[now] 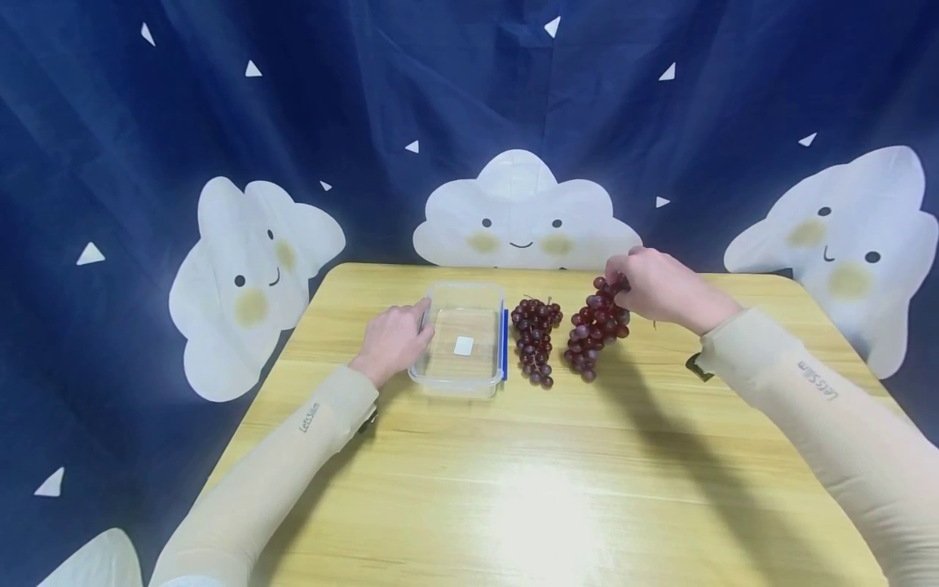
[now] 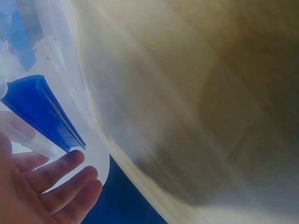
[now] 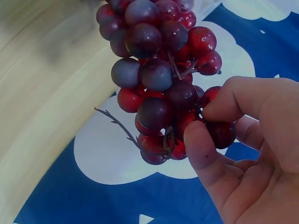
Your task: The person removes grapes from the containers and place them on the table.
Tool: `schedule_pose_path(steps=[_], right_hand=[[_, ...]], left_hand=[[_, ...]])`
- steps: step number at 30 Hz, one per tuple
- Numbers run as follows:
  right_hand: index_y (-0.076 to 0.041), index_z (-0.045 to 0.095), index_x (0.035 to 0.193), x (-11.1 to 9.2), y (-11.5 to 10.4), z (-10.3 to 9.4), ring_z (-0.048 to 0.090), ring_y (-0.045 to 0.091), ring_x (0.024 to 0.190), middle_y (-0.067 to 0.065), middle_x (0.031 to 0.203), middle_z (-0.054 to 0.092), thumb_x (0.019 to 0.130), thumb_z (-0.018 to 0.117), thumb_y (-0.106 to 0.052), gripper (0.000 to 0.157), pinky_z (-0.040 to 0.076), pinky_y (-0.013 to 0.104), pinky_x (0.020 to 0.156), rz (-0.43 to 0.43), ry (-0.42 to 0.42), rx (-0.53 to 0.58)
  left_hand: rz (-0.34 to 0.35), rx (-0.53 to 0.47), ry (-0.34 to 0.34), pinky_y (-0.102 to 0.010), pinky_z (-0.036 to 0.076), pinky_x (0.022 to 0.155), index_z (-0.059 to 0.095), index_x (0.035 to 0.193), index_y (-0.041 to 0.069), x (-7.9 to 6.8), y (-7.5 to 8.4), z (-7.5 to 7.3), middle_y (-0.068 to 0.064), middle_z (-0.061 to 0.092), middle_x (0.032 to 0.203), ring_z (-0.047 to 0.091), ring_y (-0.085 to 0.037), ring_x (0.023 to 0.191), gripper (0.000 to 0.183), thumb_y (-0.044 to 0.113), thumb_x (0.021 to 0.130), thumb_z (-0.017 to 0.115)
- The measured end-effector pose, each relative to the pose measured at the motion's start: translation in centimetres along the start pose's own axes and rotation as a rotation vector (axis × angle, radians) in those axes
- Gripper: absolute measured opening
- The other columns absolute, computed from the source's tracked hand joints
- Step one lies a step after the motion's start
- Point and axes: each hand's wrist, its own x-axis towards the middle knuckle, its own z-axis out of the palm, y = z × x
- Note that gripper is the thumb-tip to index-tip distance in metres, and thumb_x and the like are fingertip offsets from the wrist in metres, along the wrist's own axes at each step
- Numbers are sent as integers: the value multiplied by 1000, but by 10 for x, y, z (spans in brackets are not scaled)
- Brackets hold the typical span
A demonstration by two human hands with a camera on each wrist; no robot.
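My left hand (image 1: pixel 394 341) holds the left side of a clear plastic food container (image 1: pixel 458 383). In the left wrist view, the fingers (image 2: pixel 77 198) lie by a blue latch (image 2: pixel 44 112) on its side. A bunch of dark red grapes (image 1: pixel 597 326) hangs tilted from my right hand (image 1: pixel 656 285), above the table. Up close, thumb and forefinger pinch the bunch near its stem end, where thin brown stems (image 3: pixel 120 125) stick out. Between the container and the held bunch, a second bunch of grapes (image 1: pixel 535 338) lies on the table.
The pale wooden table (image 1: pixel 440 473) ends at the back against a dark blue curtain (image 1: pixel 469 90) printed with white clouds and triangles. A blue strip (image 1: pixel 505 346) runs down the container's right side, close to the lying grapes. A small white label (image 1: pixel 463 346) shows at the container's bottom.
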Motion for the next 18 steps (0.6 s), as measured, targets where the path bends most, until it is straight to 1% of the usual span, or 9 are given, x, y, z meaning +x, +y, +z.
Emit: schedule_pose_path(steps=[5, 12, 15, 18], right_hand=[[-6, 68, 94, 0, 6, 6, 59, 29, 81, 13, 87, 62, 78, 69, 0, 17, 52, 49, 73, 16, -2, 9], [-8, 64, 87, -2, 15, 14, 56, 27, 77, 9, 81, 60, 77, 68, 0, 14, 49, 47, 71, 2, 9, 5], [-8, 64, 86, -3, 19, 17, 57, 27, 76, 8, 80, 60, 76, 68, 1, 14, 50, 47, 70, 9, 3, 14], [-7, 65, 88, -4, 22, 20, 57, 26, 76, 8, 80, 62, 77, 67, 2, 14, 50, 46, 70, 32, -20, 27]], left_hand=[[-5, -4, -2, -51, 57, 74, 51, 148, 15, -1, 1, 0, -14, 70, 123, 67, -36, 108, 55, 35, 97, 46], [-5, -11, -8, -50, 57, 72, 51, 148, 14, -1, 2, 0, -14, 70, 125, 67, -36, 108, 54, 33, 98, 49], [-7, -12, -8, -49, 57, 72, 51, 148, 14, -1, 2, -1, -14, 70, 125, 67, -35, 109, 54, 32, 98, 49], [-10, -12, -11, -49, 57, 73, 50, 149, 14, 0, 2, -1, -13, 70, 125, 67, -35, 109, 55, 33, 97, 48]])
